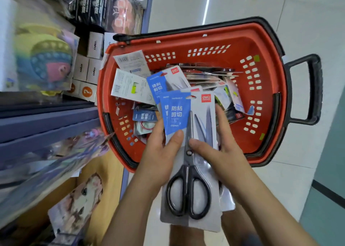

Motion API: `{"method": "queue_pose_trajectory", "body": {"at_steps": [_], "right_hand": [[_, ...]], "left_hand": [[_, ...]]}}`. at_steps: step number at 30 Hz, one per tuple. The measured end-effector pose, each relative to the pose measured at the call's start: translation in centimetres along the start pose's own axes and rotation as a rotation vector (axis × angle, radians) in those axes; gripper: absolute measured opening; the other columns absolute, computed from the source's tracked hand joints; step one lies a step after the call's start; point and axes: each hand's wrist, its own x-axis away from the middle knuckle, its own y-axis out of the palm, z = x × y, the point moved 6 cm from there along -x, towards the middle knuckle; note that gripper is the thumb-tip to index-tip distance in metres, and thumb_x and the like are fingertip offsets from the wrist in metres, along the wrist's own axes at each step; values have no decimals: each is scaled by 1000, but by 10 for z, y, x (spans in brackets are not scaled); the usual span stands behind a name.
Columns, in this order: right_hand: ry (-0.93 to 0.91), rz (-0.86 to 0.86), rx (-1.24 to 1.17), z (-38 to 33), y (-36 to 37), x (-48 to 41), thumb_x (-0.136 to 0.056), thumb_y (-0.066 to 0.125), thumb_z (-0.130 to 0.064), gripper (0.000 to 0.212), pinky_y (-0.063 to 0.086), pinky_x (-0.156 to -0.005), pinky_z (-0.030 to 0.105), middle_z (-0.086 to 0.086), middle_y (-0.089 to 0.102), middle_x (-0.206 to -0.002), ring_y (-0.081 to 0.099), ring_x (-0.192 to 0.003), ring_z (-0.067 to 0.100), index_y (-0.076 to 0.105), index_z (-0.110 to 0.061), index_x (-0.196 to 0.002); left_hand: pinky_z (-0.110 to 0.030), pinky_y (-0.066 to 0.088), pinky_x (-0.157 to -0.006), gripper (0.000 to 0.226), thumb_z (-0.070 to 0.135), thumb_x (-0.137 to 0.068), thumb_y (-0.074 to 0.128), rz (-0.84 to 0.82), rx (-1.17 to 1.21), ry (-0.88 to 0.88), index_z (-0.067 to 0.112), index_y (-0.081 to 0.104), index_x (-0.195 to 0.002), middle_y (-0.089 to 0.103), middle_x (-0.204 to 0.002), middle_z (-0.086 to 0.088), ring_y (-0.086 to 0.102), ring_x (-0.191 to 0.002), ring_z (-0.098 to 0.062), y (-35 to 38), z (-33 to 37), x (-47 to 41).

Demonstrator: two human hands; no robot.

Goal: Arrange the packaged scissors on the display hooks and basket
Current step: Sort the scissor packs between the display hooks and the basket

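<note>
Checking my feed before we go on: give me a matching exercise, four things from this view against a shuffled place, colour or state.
Things:
1. basket
2. held pack
3. white boxes
4. pull handle

Place, colour or state:
A. on the shelf at the left
B. black, sticking out of the basket's right end
C. red, with loose packs inside
D. pinched by the left hand and right hand

Pairs: 1-C, 2-D, 3-A, 4-B
</note>
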Motion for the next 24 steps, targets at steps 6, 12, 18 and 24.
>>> {"method": "queue_pose_trajectory", "body": {"at_steps": [6,12,18,24], "right_hand": [[5,172,-273,-19,-2,-1,-102,48,-26,25,56,-75,23,-7,77,-97,71,-87,6,72,-21,-104],[79,106,-332,-26,-1,-3,-93,62,-13,6,53,-57,23,4,73,-80,65,-64,11,67,-10,-96],[-36,152,-233,-50,-16,-3,-93,60,1,21,53,-65,26,-5,72,-75,65,-68,8,68,-17,-86],[-89,188,-299,-76,-29,-14,-94,62,-12,16,50,-101,48,6,74,-109,67,-105,27,72,-21,-103]], "left_hand": [[-39,56,-89,16,18,-95,61,243,41,74,18,63,-111,74,-104,2,70,-98,-16,-6,23,-1],[-46,56,-85,19,20,-102,49,316,211,22,18,67,-104,75,-100,-6,70,-90,-22,-17,30,-7],[-58,50,-96,22,18,-102,48,338,170,50,16,69,-109,74,-107,-9,67,-104,-34,-28,43,2],[-52,51,-96,18,20,-99,52,277,64,28,18,70,-102,75,-100,-3,69,-98,-26,-7,47,27]]}}
